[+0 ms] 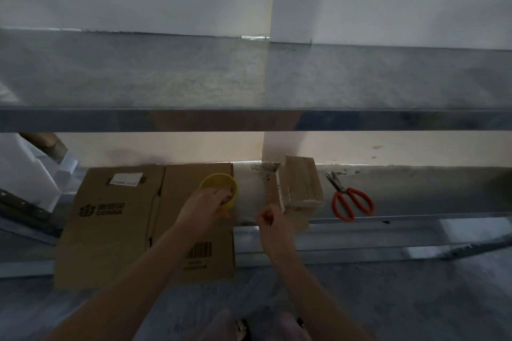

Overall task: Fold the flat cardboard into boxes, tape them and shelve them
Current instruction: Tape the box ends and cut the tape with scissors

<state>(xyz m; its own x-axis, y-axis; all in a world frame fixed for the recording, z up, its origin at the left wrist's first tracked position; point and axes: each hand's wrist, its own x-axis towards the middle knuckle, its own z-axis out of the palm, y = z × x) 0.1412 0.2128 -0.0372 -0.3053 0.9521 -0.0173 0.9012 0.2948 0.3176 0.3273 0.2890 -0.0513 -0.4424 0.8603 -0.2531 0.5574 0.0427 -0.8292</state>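
Observation:
A flat cardboard sheet with a printed logo and a barcode lies on the lower shelf and hangs over its front edge. On it stands a yellow tape roll, and my left hand grips the roll from the near side. My right hand is just right of the sheet. Its thumb and fingers are curled and pinch what looks like the loose tape end, which is hard to make out in the dim light. A small taped cardboard box stands right behind my right hand.
Red-handled scissors lie on the lower shelf to the right of the small box. A bare metal upper shelf spans the view above. White foam pieces lean at the far left. The wall is behind.

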